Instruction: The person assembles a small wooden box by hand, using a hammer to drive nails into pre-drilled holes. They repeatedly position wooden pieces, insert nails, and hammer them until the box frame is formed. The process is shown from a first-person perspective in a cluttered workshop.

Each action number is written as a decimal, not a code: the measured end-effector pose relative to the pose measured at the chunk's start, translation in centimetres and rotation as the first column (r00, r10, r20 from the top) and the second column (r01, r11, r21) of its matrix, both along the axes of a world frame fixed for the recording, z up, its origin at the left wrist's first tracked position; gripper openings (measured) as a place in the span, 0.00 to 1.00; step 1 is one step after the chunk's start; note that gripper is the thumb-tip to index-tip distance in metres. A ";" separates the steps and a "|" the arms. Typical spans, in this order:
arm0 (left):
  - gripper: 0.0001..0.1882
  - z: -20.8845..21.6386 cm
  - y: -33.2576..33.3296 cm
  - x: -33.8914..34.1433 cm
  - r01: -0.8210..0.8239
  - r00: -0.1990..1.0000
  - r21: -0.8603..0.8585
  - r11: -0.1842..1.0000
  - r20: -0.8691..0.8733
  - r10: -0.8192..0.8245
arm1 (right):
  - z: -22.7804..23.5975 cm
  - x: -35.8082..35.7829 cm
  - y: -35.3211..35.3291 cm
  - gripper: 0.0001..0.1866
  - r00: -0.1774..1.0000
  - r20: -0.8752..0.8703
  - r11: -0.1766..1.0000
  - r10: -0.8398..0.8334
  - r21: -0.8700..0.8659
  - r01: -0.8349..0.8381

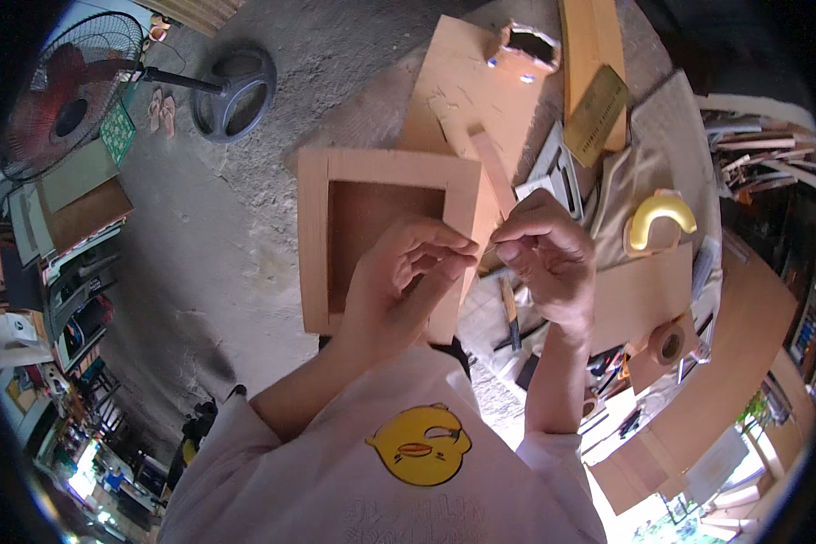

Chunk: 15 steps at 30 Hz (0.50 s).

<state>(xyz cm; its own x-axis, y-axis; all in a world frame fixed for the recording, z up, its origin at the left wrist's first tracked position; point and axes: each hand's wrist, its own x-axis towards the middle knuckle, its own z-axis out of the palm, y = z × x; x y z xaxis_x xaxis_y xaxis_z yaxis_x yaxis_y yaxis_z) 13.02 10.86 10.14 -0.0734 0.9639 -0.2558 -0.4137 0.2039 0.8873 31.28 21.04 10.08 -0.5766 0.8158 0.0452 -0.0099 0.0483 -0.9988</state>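
Note:
My left hand (412, 276) is over a shallow wooden box with a wide rim (315, 236), its thumb and fingertips pinched together near the box's right side. Just to the right, my right hand (553, 258) is closed in a pinch too, thumb against forefinger. The fingertips of both hands almost meet. Whatever lies between them is too small to make out. Behind my right hand, a thin wooden strip (491, 168) rests on a wide board (467, 68).
A hammer (510, 313) lies below my right hand. To the right are a yellow curved piece (662, 218), a tape roll (668, 341) and a flat board (639, 295). A holed cardboard piece (524, 53) sits at the top. A standing fan (72, 113) is far left.

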 end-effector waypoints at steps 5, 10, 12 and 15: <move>0.11 -0.3 -3.2 1.1 0.237 0.968 0.015 0.971 0.079 -0.238 | 0.9 2.5 -7.0 0.07 0.991 0.130 1.000 0.003 -0.011 -0.001; 0.10 -1.2 -6.4 0.2 0.251 0.908 -0.178 0.951 -0.296 -0.295 | -0.4 5.4 -11.4 0.08 0.818 0.539 0.979 -0.202 0.103 0.174; 0.08 -2.1 -8.2 0.5 0.178 0.870 -0.204 0.963 -0.425 -0.251 | -6.0 9.2 -14.3 0.12 0.557 0.721 0.911 -0.412 0.310 0.273; 0.06 -3.8 -9.8 1.0 0.113 0.844 -0.141 0.984 -0.509 -0.170 | -11.8 11.9 -18.7 0.16 0.125 0.898 0.907 -0.421 0.418 0.056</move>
